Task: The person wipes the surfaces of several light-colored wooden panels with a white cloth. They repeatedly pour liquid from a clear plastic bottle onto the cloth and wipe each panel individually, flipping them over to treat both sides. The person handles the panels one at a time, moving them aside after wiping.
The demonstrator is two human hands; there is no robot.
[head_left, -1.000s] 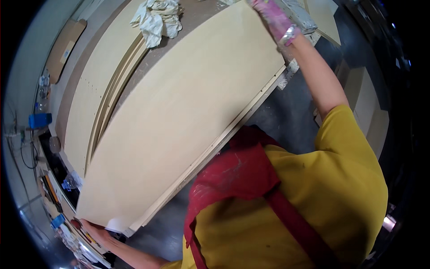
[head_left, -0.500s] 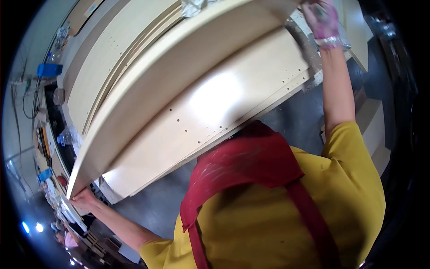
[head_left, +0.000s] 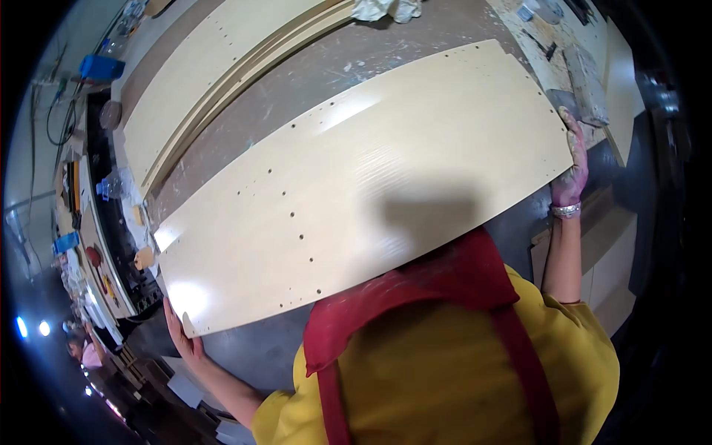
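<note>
1. Nearer the body now, the right hand (head_left: 577, 159) has come down from the far corner; no board stands tilted up any longer.
2. Well apart, it and the left hand (head_left: 179, 328) clamp opposite ends of a drilled wooden panel (head_left: 415, 148), presumably balancing its length.
3. Whether that panel rests on the desk (head_left: 304, 90), I can't tell.
4. Beyond, curved boards (head_left: 196, 76) lie stacked beside a crumpled cloth (head_left: 387, 8).

lit brightly across pale panel (head_left: 356, 148), with glare (head_left: 189, 297) at left end and soft shadow (head_left: 429, 210) near front edge. bends and blackens toward rim, blurred around lamps (head_left: 44, 328) at far left.
</note>
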